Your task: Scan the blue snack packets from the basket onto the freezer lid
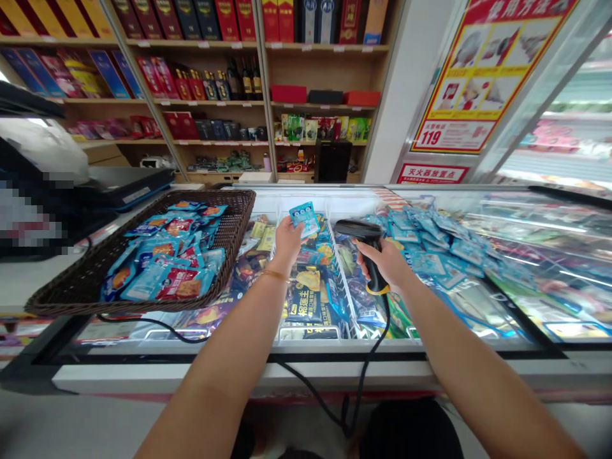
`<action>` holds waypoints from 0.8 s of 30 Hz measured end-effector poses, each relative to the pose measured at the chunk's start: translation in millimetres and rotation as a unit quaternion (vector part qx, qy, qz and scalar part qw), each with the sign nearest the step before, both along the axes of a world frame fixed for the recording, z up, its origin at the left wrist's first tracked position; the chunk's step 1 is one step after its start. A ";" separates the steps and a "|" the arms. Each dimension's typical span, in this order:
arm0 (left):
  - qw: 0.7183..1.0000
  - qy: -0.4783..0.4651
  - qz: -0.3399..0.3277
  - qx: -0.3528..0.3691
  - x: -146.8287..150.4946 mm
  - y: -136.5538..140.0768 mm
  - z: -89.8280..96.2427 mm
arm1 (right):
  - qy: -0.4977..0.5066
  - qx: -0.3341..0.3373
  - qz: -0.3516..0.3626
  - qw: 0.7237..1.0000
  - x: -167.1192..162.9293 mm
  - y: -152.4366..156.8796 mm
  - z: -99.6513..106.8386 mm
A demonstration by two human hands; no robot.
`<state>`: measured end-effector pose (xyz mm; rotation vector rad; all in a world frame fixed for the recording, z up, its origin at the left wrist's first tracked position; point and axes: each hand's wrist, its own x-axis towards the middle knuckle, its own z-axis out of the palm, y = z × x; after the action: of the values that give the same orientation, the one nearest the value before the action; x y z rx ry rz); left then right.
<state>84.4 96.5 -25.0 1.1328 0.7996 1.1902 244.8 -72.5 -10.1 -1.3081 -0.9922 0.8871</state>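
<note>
My left hand [288,236] grips a small light-blue snack packet [305,218] by its lower edge, holding it above the freezer's glass top. To its right, my right hand [380,258] is wrapped round the handle of a black barcode scanner [359,231] with a yellow base; its head points left toward the packet, a short gap apart. A black cable [366,376] runs down from the scanner over the freezer's front edge. On the left, a brown wicker basket [234,233] holds several blue snack packets [179,280]. A pile of similar packets [430,239] lies on the glass at the right.
Beneath the glass, the chest freezer [191,373] contains bagged frozen goods [308,296] between white wire dividers. Black equipment [124,191] and a white plastic bag [43,150] stand at the left. Behind are wooden shelves [201,44] of boxes and bottles, and a wall poster [492,76].
</note>
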 end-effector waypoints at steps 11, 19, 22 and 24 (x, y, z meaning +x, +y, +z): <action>1.000 0.007 -0.024 -0.001 0.7 -10.8 0.7 | -0.066 -0.002 0.037 0.997 -8.7 -6.9 3.5; 1.000 0.003 -0.021 0.000 0.0 -9.1 0.6 | -0.099 -0.010 0.050 0.994 -11.6 -8.8 4.9; 1.000 -0.002 -0.020 0.002 -0.4 -8.2 -0.4 | -0.113 -0.014 0.048 0.992 -12.7 -8.8 4.8; 1.000 -0.007 -0.024 0.003 -0.8 -7.7 -2.0 | -0.105 -0.012 0.042 0.993 -13.1 -8.1 3.6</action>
<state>83.6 88.8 -27.0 1.1402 0.7546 1.1598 231.7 -80.5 -6.4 -1.4092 -1.2125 0.8387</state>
